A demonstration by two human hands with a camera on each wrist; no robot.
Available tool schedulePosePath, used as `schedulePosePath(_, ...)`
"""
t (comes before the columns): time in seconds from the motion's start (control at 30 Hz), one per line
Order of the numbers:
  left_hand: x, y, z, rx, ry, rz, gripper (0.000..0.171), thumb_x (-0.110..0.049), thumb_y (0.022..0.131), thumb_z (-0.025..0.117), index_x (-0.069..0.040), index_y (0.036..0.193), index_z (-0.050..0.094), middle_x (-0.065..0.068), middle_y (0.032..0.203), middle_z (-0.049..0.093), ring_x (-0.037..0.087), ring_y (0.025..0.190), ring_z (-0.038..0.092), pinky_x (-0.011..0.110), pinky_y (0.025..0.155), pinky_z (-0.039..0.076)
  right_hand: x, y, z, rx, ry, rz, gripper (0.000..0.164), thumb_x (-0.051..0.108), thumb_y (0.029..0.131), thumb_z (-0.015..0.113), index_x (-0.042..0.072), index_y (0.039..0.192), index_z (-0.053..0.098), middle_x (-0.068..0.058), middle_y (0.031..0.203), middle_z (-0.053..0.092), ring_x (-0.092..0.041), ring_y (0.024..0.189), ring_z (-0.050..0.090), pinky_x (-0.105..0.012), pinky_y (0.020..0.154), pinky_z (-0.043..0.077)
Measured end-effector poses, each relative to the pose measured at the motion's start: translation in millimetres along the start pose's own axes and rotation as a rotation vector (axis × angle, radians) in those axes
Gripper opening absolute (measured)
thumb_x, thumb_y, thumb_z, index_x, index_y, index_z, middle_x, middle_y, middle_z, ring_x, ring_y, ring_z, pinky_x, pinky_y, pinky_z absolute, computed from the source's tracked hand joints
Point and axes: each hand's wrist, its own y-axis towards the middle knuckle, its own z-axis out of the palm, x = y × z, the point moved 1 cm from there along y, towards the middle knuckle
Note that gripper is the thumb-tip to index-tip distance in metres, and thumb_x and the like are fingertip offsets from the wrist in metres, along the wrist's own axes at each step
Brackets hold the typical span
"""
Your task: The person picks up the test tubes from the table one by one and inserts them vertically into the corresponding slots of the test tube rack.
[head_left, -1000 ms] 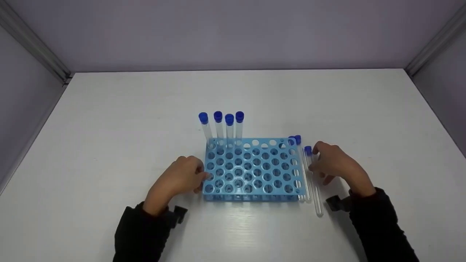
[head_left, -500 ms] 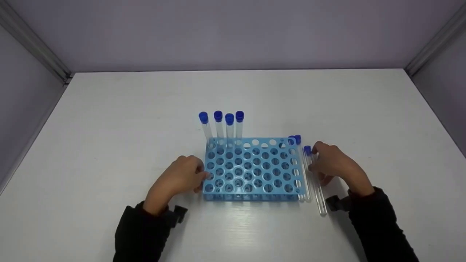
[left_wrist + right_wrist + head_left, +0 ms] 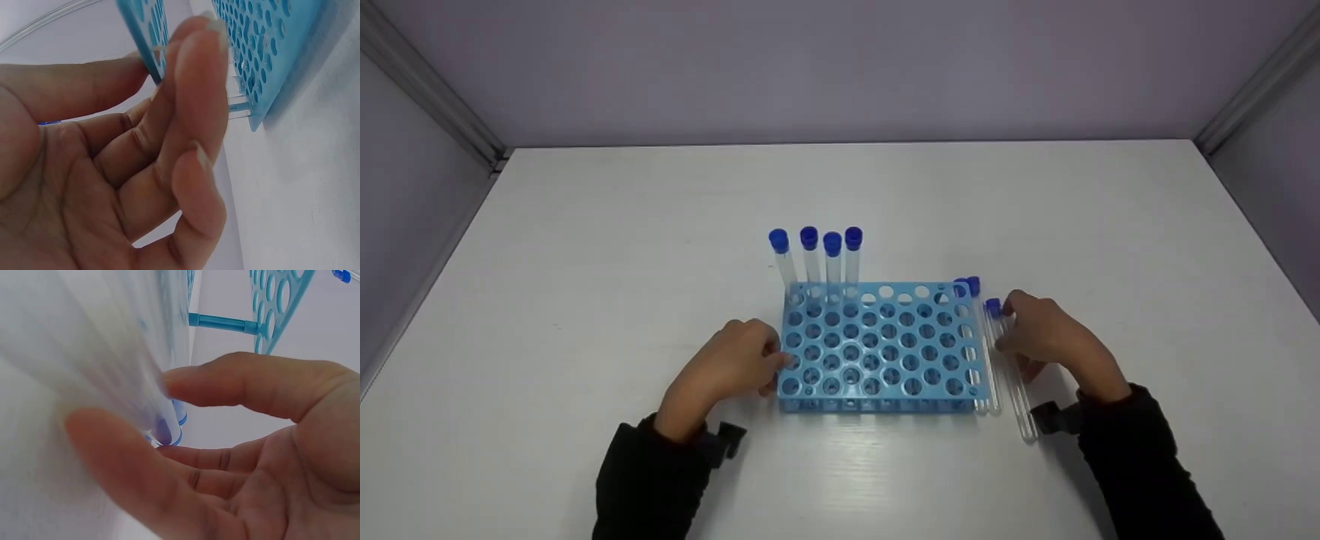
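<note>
A light-blue test tube rack (image 3: 879,345) stands on the white table. Its left edge is gripped by my left hand (image 3: 733,362), with the thumb against the top plate (image 3: 149,42) and the fingers curled below. At the rack's right side, my right hand (image 3: 1051,335) pinches a clear test tube (image 3: 1020,401) with a blue cap (image 3: 994,307), lying on the table at a slant. In the right wrist view that tube (image 3: 160,419) passes blurred between thumb and index finger. Several blue-capped tubes (image 3: 832,255) stand in the rack's back row at the left.
More capped tubes (image 3: 990,375) lie against the rack's right side, their caps (image 3: 973,285) near its back corner. Purple-grey walls (image 3: 840,75) enclose the table at the back and both sides.
The lower end of the tube at my right hand has swung a little to the right, while its cap has barely shifted. My left hand and the rack look unchanged.
</note>
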Motion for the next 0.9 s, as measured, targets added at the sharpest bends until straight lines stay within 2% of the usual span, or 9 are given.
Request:
schedulePosePath(0.53, 0.9, 2.1, 0.7, 0.010, -0.006, -0.013, 0.014, -0.014, 0.088, 0.061, -0.001, 0.083, 0.064, 0.003, 0.060, 0.059, 0.016, 0.056, 0.054, 0.029, 0.058, 0.041, -0.3, 0.0, 0.8, 0.003, 0.011, -0.004, 0.049, 0.004, 0.086, 0.056, -0.009, 0.126, 0.032, -0.022, 0.091, 0.052, -0.022, 0.054, 0.060, -0.033, 0.050, 0.051)
schedulePosePath(0.9, 0.9, 2.2, 1.5, -0.006, -0.011, -0.006, 0.013, -0.012, 0.087, 0.062, -0.001, 0.082, 0.064, 0.003, 0.059, 0.058, 0.016, 0.056, 0.053, 0.028, 0.057, 0.041, -1.6, -1.4, -0.9, -0.007, -0.006, -0.032, 0.046, 0.003, 0.086, 0.054, -0.011, 0.124, 0.031, -0.021, 0.085, 0.052, -0.021, 0.050, 0.060, -0.032, 0.049, 0.050)
